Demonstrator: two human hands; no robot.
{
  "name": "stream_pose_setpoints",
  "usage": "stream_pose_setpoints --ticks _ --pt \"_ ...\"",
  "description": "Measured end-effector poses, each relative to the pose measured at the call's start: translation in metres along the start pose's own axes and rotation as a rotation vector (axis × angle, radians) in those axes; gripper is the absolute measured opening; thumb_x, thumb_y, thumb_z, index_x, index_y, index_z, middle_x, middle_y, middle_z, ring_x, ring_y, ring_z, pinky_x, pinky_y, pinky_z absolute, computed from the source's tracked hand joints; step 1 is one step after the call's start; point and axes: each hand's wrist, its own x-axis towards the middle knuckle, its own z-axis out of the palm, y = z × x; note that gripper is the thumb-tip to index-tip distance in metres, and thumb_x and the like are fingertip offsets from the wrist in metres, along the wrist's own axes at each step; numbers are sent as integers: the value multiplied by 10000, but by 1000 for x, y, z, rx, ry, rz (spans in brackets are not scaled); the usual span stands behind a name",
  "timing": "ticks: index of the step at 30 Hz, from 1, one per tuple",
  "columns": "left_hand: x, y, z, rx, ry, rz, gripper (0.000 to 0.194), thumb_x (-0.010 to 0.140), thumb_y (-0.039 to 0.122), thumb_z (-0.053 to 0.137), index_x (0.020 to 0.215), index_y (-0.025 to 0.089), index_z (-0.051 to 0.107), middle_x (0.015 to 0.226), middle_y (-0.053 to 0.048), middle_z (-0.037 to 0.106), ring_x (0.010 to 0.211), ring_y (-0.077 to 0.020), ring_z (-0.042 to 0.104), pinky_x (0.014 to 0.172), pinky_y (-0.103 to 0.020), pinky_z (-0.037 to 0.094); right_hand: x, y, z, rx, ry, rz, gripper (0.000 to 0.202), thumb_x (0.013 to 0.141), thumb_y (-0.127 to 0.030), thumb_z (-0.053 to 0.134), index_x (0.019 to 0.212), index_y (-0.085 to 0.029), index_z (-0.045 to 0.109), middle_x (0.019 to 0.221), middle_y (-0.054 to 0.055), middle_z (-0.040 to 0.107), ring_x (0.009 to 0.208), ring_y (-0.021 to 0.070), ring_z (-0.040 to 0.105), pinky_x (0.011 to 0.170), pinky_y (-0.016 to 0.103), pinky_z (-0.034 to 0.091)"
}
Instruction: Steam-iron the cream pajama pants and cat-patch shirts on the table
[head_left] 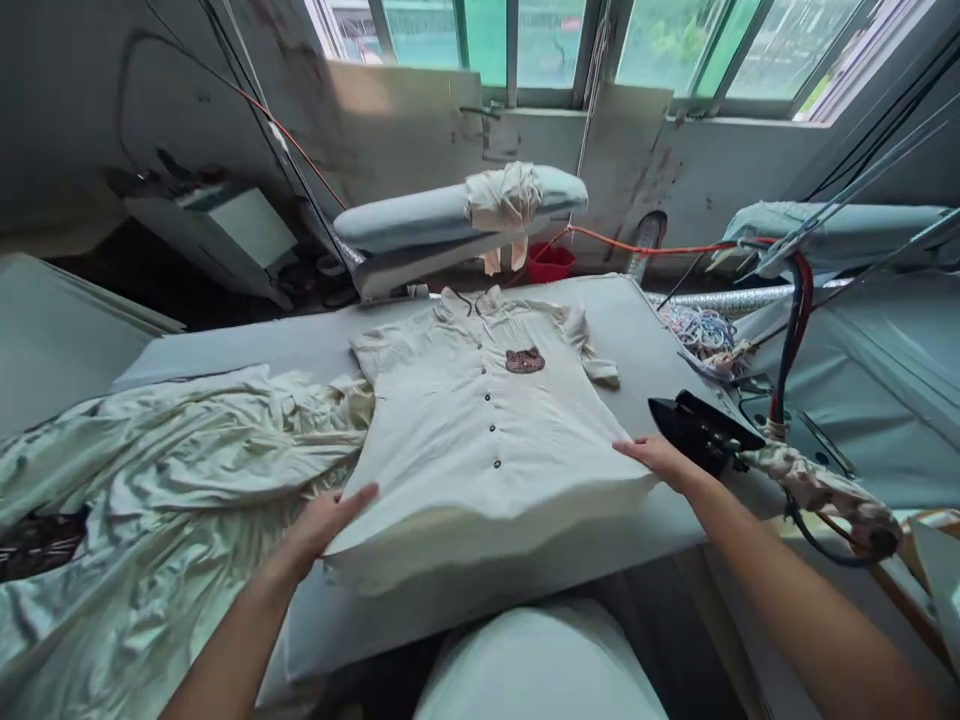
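A cream short-sleeved shirt with dark buttons and a brown patch on its chest lies face up on the padded white board, its collar toward the window. Its lower edge is raised and spread between my hands. My left hand grips the hem at the left corner, thumb on top of the cloth. At the right corner, my right hand pinches the hem. Just beyond my right hand rests a black iron with a cloth-wrapped handle.
More cream garments lie heaped at the left. Behind the board stands a padded sleeve arm with cloth tied round it, near a red bucket. An orange hose and cables cross toward the iron. A bundle of cords lies at the right.
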Motion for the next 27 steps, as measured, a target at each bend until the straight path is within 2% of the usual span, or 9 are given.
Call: stream_pose_setpoints --ticks 3,8,11,15,18,21,22,24,27 --pt "-3 -46 11 181 -259 -154 465 408 560 820 501 206 534 492 -33 564 434 -180 485 398 -271 322 -14 46 7 -269 24 76 356 665 -483 780 653 -150 655 526 -10 561 547 141 494 538 261 310" --pt "-4 -90 2 376 -240 -146 425 563 536 695 459 216 436 462 -29 521 386 -134 373 423 -257 235 -40 60 -2 -439 86 108 315 766 -460 702 671 -162 665 594 34 628 612 185 572 611 289 349" --pt "-14 -63 17 512 -125 72 369 707 539 619 562 211 536 575 -48 613 561 -204 551 519 -271 337 -60 27 14 -692 169 38 234 798 -397 701 865 -174 724 834 99 724 781 236 646 697 313 401" --pt "-47 -10 85 515 -125 577 332 888 483 475 925 222 677 977 -79 730 947 -244 649 824 -314 451 -89 -15 66 -759 -24 -451 270 956 -376 532 1096 -233 714 1111 83 730 1031 209 647 869 296 449" --pt "-79 -13 114 714 -383 632 262 816 406 569 926 207 699 987 -96 734 969 -278 658 845 -351 458 -115 -13 75 -975 -346 -370 230 905 -351 608 971 -196 764 1028 113 751 1025 250 668 864 319 480" --pt "-90 -32 107 846 -827 364 188 765 374 589 743 223 700 764 -47 728 730 -253 682 661 -318 466 -135 -7 57 -1099 -591 -129 89 684 -269 799 707 -192 762 702 67 728 714 244 696 661 299 498" --pt "-85 -32 103 831 -866 316 198 779 363 565 722 226 697 731 -37 723 686 -239 678 637 -309 465 -135 -11 54 -1078 -604 -130 97 664 -271 810 725 -208 768 683 46 722 684 232 692 641 291 495" --pt "-65 -15 103 737 -655 414 243 833 322 502 866 235 727 867 -46 753 799 -234 700 725 -313 498 -125 -29 63 -965 -499 -293 252 752 -345 759 989 -260 776 875 34 765 840 227 710 734 296 511" --pt "-23 32 125 632 -55 585 460 822 281 557 1272 215 632 1412 -125 591 1315 -288 532 1055 -392 426 -95 -60 106 -806 -203 -617 639 849 -390 687 1447 -250 513 1338 108 649 1233 254 590 978 350 456"
